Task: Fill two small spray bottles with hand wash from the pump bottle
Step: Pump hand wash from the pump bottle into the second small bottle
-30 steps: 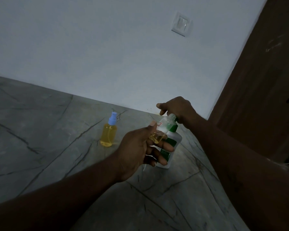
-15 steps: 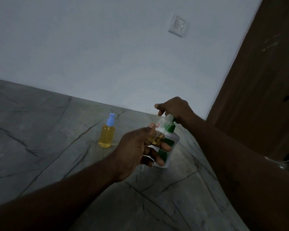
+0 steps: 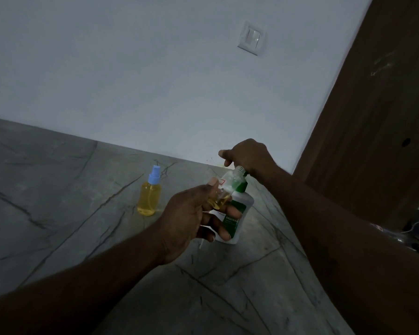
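- Grey veined marble (image 3: 58, 213): one capped spray bottle (image 3: 148, 198) stands full, done.
- Left hand (image 3: 189, 221) grips the second bottle (image 3: 228, 187), barely filled, tilted under the spout.
- Right hand (image 3: 248, 155) clasps the head of the pump bottle (image 3: 240, 213); more pumping likely needed.

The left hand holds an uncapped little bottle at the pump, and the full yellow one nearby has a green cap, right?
Not quite: the head view shows the full yellow spray bottle wearing a blue cap, not green. The rest holds.
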Demonstrator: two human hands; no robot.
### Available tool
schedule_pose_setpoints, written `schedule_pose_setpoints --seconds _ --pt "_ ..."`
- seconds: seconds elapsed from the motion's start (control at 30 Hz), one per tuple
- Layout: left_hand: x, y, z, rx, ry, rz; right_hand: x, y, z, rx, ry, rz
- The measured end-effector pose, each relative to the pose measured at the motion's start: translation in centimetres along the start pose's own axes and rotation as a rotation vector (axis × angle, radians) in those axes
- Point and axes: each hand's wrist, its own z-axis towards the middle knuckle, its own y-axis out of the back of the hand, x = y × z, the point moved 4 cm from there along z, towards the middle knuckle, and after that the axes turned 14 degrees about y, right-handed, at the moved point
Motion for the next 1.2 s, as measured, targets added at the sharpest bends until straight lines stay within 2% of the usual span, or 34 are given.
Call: schedule_pose_setpoints --seconds 0.23,0.5,0.7,1.03,1.2 --pt "0.4 0.1 0.0 0.003 0.023 0.008 -0.7 -1.0 -0.9 0.009 -0.048 0.135" --pt "0.0 -0.1 -0.2 0.002 -0.004 0.007 0.0 0.2 -0.2 -0.027 0.015 0.078" --pt "0.2 0.1 -0.3 -0.015 0.001 0.029 -0.7 -1.1 -0.8 0.048 -0.054 0.153" --pt "0.1 0.0 -0.3 -0.02 -0.003 0.04 -0.3 0.0 -0.1 -0.011 -0.003 0.047" --pt "0.3 0.3 -0.2 -0.054 0.019 0.087 -1.0 -1.0 -0.6 0.027 -0.065 0.127"
